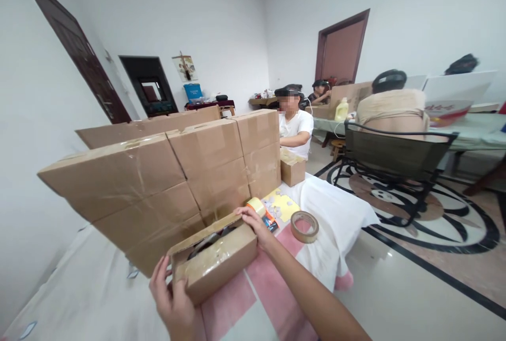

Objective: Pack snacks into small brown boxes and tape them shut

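A small cardboard box lies on the cloth-covered table, its top flap raised at the back and something dark inside that I cannot make out. My left hand grips the box's left end, thumb in front and fingers at the corner. At the right end, my right hand has its fingers on the raised flap and the top corner. Just behind stands a wall of stacked cardboard boxes. A roll of brown tape rests to the right, and a yellowish tape roll is behind my right hand.
A yellow sheet with small pale pieces and a single carton are at the table's far right. A person in white sits beyond. Another person sits in a dark chair on the right.
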A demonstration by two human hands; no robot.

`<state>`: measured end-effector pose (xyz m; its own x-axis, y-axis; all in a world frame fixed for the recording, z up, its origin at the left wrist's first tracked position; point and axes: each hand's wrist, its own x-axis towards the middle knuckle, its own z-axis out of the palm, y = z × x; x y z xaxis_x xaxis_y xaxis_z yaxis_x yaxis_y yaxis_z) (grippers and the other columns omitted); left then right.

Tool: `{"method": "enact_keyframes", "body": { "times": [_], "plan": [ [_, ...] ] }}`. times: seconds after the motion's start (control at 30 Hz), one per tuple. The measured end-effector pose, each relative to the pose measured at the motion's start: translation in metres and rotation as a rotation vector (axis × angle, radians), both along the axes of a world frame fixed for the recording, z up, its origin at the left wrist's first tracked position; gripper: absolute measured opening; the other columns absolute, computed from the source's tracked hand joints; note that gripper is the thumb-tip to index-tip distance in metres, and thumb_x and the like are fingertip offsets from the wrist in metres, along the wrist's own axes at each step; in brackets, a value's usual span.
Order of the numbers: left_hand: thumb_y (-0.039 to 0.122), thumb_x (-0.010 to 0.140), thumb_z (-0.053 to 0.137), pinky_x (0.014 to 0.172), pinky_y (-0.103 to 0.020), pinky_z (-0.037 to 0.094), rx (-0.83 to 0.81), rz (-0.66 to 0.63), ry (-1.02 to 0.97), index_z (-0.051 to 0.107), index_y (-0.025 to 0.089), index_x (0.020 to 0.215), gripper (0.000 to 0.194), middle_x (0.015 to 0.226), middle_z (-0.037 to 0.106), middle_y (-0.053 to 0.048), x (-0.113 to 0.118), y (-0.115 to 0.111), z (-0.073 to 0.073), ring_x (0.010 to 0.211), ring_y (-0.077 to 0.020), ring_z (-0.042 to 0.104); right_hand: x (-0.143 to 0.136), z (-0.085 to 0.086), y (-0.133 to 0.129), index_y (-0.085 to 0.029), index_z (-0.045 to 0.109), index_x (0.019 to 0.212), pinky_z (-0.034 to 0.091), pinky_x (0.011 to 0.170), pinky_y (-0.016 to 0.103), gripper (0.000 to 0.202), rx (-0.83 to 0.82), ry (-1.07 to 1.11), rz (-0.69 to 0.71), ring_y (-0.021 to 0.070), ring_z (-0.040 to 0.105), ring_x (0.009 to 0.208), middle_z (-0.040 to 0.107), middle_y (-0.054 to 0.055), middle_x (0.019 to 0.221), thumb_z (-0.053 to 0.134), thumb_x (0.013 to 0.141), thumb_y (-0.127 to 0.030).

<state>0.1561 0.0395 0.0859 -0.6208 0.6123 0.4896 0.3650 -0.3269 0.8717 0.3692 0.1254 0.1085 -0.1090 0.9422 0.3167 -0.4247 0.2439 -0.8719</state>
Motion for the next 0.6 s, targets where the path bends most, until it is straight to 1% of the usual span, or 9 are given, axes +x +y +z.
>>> {"method": "enact_keyframes", "body": {
  "times": [0.1,0.13,0.17,0.23,0.3,0.37,0.43,0.5,0.6],
  "plan": [
    [0.029,0.087,0.054,0.117,-0.054,0.031,-0.019,-0.013,0.144,0.06,0.03,0.134,0.047,0.154,0.045,-0.006,-0.012,0.002,0.0,0.139,-0.033,0.043,-0.002,-0.003,0.003,-0.025,0.063,0.084,0.04,0.1,0.035,0.02,0.019,-0.038,-0.026,0.0259,0.058,0.11,0.065,0.003,0.113,0.063,0.081,-0.045],
    [0.029,0.088,0.051,0.119,-0.055,0.028,-0.014,-0.014,0.241,0.065,0.029,0.127,0.041,0.15,0.05,-0.006,-0.017,0.003,0.0,0.139,-0.0332,0.043,-0.003,-0.004,0.005,-0.024,0.061,0.08,0.04,0.099,0.035,0.022,0.017,-0.047,-0.033,0.0259,0.058,0.109,0.065,0.003,0.112,0.062,0.081,-0.046],
    [0.028,0.09,0.048,0.118,-0.056,0.028,-0.01,-0.019,0.356,0.07,0.028,0.117,0.036,0.143,0.058,-0.006,-0.021,0.004,0.001,0.137,-0.0333,0.045,-0.004,-0.005,0.007,-0.024,0.06,0.077,0.041,0.097,0.035,0.022,0.01,-0.052,-0.036,0.0257,0.058,0.107,0.065,0.003,0.111,0.063,0.08,-0.045],
    [0.028,0.09,0.044,0.113,-0.057,0.035,-0.011,-0.016,0.587,0.075,0.026,0.1,0.033,0.122,0.071,-0.008,-0.026,0.004,0.006,0.127,-0.0342,0.053,-0.006,-0.007,0.011,-0.024,0.058,0.076,0.043,0.092,0.033,0.017,-0.016,-0.05,-0.023,0.0247,0.058,0.103,0.065,0.002,0.109,0.067,0.075,-0.039],
    [0.029,0.088,0.046,0.108,-0.058,0.039,-0.025,0.049,0.754,0.076,0.024,0.094,0.031,0.107,0.076,-0.01,-0.023,0.004,0.014,0.117,-0.036,0.059,-0.006,-0.007,0.013,-0.024,0.058,0.076,0.044,0.088,0.032,0.014,-0.044,-0.045,0.003,0.0237,0.059,0.1,0.065,0.001,0.109,0.068,0.07,-0.032],
    [0.031,0.087,0.05,0.108,-0.058,0.039,-0.041,0.072,0.858,0.076,0.024,0.097,0.029,0.105,0.077,-0.01,-0.008,0.003,0.023,0.111,-0.0356,0.063,-0.007,-0.005,0.015,-0.023,0.057,0.076,0.045,0.087,0.032,0.013,-0.067,-0.04,0.017,0.023,0.061,0.1,0.065,0.001,0.11,0.066,0.07,-0.028],
    [0.035,0.088,0.053,0.107,-0.056,0.04,-0.08,-0.034,0.937,0.075,0.025,0.106,0.03,0.112,0.077,-0.009,0.012,0.003,0.03,0.111,-0.0346,0.066,-0.008,-0.002,0.016,-0.022,0.056,0.076,0.045,0.088,0.032,0.012,-0.083,-0.047,0.021,0.0225,0.061,0.101,0.065,0.002,0.112,0.065,0.069,-0.027],
    [0.043,0.088,0.057,0.104,-0.055,0.043,-0.149,-0.14,0.998,0.072,0.025,0.118,0.038,0.125,0.072,-0.01,0.03,0.004,0.033,0.12,-0.0371,0.062,-0.008,0.0,0.016,-0.022,0.059,0.079,0.047,0.089,0.033,0.012,-0.072,-0.095,-0.002,0.0226,0.062,0.103,0.067,0.003,0.112,0.065,0.07,-0.028],
    [0.048,0.088,0.06,0.106,-0.056,0.041,-0.231,-0.164,1.018,0.067,0.026,0.129,0.047,0.135,0.067,-0.009,0.04,0.002,0.033,0.131,-0.0394,0.055,0.0,-0.001,0.016,-0.024,0.064,0.091,0.05,0.09,0.036,0.02,-0.014,-0.248,-0.182,0.0233,0.064,0.103,0.069,0.005,0.108,0.064,0.075,-0.035]
  ]
}}
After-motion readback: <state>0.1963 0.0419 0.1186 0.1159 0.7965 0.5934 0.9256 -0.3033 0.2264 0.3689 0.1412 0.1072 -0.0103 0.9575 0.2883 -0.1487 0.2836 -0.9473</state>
